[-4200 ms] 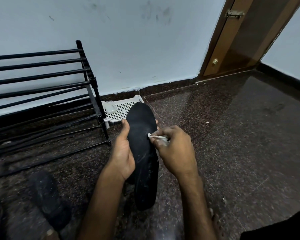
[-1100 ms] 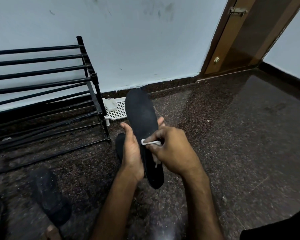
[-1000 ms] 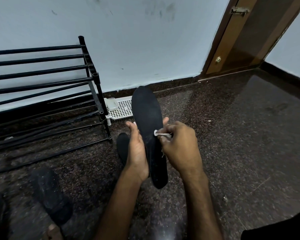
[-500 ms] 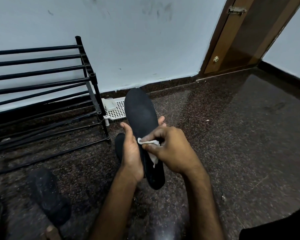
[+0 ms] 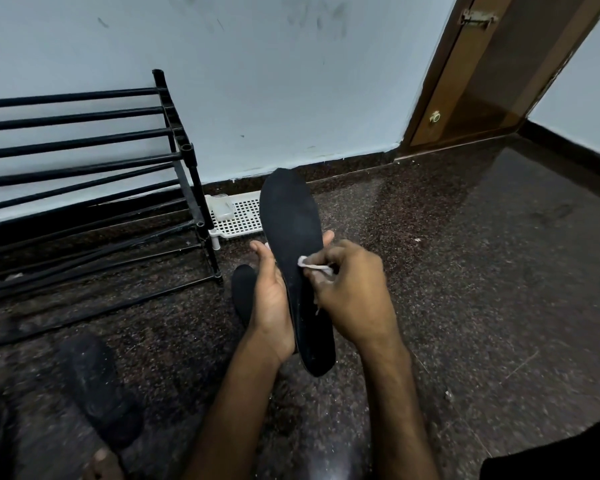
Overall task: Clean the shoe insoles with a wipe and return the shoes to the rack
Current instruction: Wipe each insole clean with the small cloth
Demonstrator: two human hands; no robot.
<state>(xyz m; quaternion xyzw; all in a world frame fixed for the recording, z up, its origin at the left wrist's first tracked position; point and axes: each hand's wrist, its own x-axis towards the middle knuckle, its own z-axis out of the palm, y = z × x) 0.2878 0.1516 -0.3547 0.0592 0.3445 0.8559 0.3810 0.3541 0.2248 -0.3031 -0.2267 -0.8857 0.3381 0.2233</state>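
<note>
The left hand (image 5: 272,299) grips the black insole (image 5: 291,223) from behind, propping it above the floor so its face meets the right hand (image 5: 354,292), which pinches the white wipe (image 5: 312,266) against its middle.

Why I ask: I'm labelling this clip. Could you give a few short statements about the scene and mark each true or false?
1. The left hand holds the black flat insole. True.
2. The right hand pinches a small white wipe against the insole. True.
3. The black metal rack stands against the brown wooden door. False: the rack stands along the pale wall, and the door is off to the right.
4. The white perforated plastic tray lies on the rack's top bars. False: the tray lies on the dark speckled floor beside the rack.
</note>
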